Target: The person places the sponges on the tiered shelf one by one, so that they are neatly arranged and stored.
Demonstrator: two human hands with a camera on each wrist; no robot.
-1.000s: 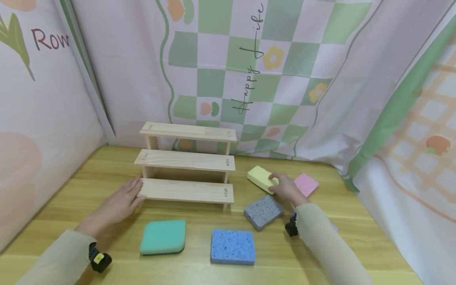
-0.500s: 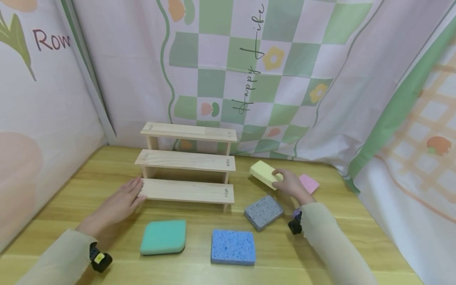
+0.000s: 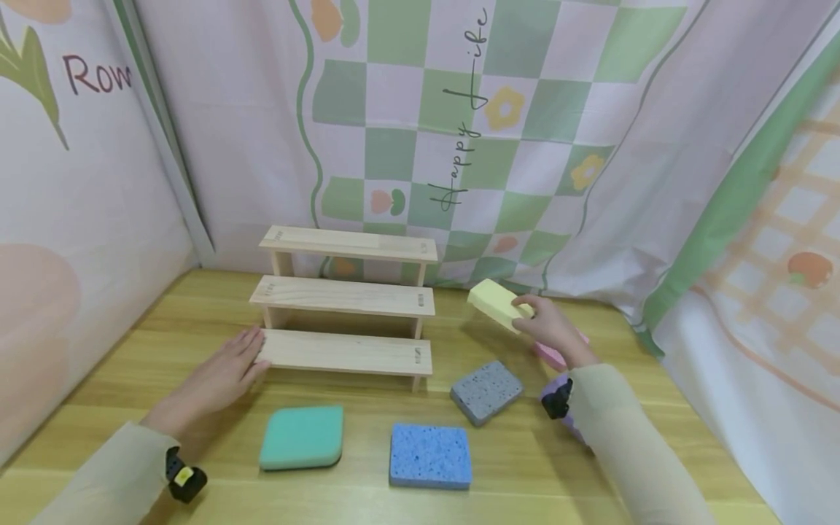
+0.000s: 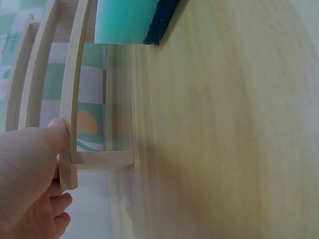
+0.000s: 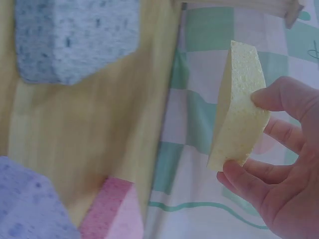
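My right hand [image 3: 547, 328] pinches a pale yellow sponge [image 3: 492, 302] between thumb and fingers. The sponge is tilted above the table's back right, and the right wrist view shows its porous side [image 5: 241, 109]. My left hand [image 3: 223, 375] holds the left end of the lowest step of a three-tier wooden shelf [image 3: 341, 352]. In the left wrist view the thumb lies against the board's edge [image 4: 72, 99] and the fingers curl at its end. Below the right hand are a pink sponge [image 3: 551, 356] and a purple sponge [image 5: 30, 204], partly hidden by the right arm in the head view.
A grey speckled sponge [image 3: 485, 392] lies right of the shelf. Nearer the front are a blue sponge [image 3: 429, 456] and a teal sponge [image 3: 302, 436] with a dark underside. A printed curtain [image 3: 394, 102] hangs behind the wooden table [image 3: 354, 503].
My right hand has raised the yellow sponge off the table and carried it back and slightly right. More of the purple sponge shows. The left hand stays on the shelf.
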